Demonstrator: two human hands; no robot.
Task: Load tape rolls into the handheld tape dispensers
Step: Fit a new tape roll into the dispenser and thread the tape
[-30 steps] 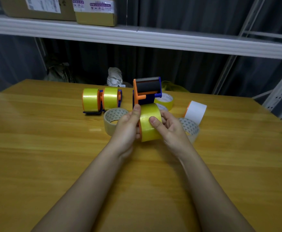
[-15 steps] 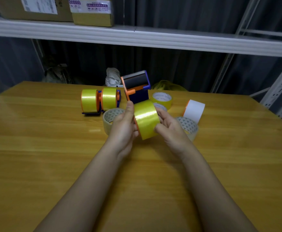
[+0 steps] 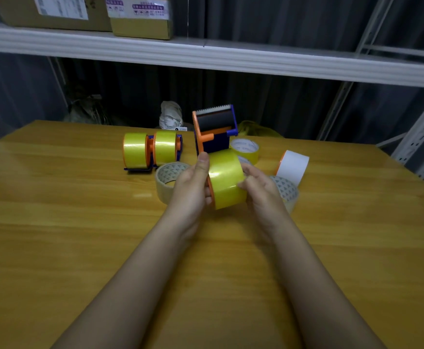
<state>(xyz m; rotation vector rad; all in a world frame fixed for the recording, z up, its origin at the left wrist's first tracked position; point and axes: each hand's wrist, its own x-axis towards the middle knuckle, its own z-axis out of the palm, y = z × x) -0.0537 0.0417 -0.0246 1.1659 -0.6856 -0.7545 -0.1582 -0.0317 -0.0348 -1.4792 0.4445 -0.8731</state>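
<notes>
Both hands hold the tape dispenser (image 3: pixel 214 133) above the counter (image 3: pixel 54 222): left hand (image 3: pixel 190 187) and right hand (image 3: pixel 261 190) grip clamped on its yellow roll (image 3: pixel 226 180).

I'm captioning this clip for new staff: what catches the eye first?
Both hands, left hand and right hand, hold an orange dispenser with a yellow roll at the table's middle. Behind on the left stand two loaded dispensers; loose rolls lie around.
</notes>
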